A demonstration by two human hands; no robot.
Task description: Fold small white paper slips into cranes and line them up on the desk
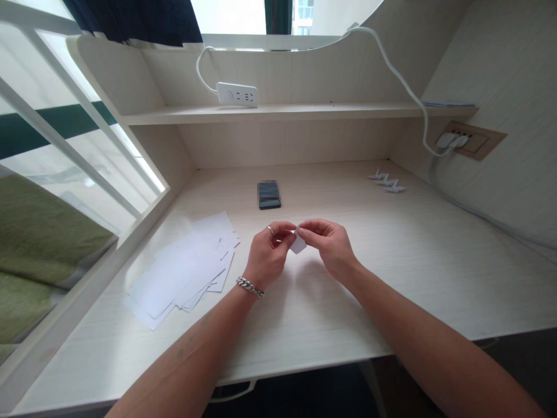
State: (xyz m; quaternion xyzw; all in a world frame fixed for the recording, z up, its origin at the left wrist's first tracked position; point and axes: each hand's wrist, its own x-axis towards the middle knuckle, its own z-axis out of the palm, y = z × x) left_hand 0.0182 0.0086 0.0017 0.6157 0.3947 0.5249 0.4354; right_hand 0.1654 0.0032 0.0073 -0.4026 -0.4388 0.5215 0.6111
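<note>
Between my two hands is a small folded piece of white paper (298, 244), held just above the desk. My left hand (270, 251), with a ring on a finger and a chain bracelet at the wrist, pinches its left side. My right hand (329, 242) pinches the upper right of the same paper between thumb and fingers. The fingertips of both hands nearly meet at its top and hide part of the folds. To the left lies a loose pile of white paper sheets (187, 267). At the back right stand several small folded paper cranes (387, 181).
A dark phone (268, 194) lies on the desk (331, 325) beyond my hands. A white power strip (237, 94) rests on the shelf (296, 112) above. Its cable (400, 78) hangs down to a wall socket (474, 141) at right. White rails (82, 139) border the left side.
</note>
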